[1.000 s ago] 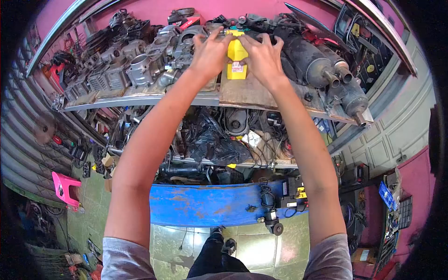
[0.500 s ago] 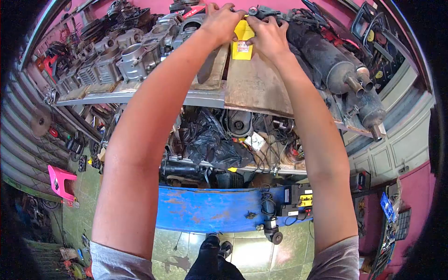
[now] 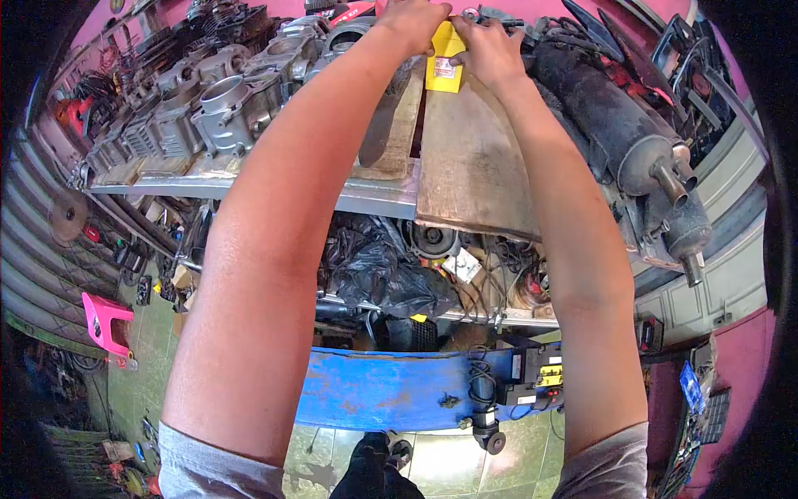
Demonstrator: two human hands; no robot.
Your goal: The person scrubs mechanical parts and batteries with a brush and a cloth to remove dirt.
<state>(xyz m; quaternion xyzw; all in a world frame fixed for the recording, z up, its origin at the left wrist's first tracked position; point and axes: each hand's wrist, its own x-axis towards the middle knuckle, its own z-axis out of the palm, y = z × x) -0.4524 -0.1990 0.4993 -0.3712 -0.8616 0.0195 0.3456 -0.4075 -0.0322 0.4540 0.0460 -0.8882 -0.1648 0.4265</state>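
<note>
A small yellow box point(image 3: 449, 41) with a white and red label is held at the top of the view, over a wooden board point(image 3: 470, 158) on the shelf. My left hand point(image 3: 415, 27) grips its left side, the fingertips partly hidden at the top edge. On the other side my right hand point(image 3: 492, 51) holds it, with fingers bent and the thumb near the label. Both arms are stretched far forward.
Metal engine cylinders point(image 3: 224, 112) crowd the shelf's left part. Dark exhaust mufflers point(image 3: 636, 150) lie on the right. Below are a black plastic bag point(image 3: 378, 266), a blue bench point(image 3: 374, 391) with an angle grinder point(image 3: 485, 416) on it, and a pink stool point(image 3: 101, 320).
The yellow box and both hands have shifted slightly up and to the right in view. The shelf and bench appear a little lower, as the camera has moved.
</note>
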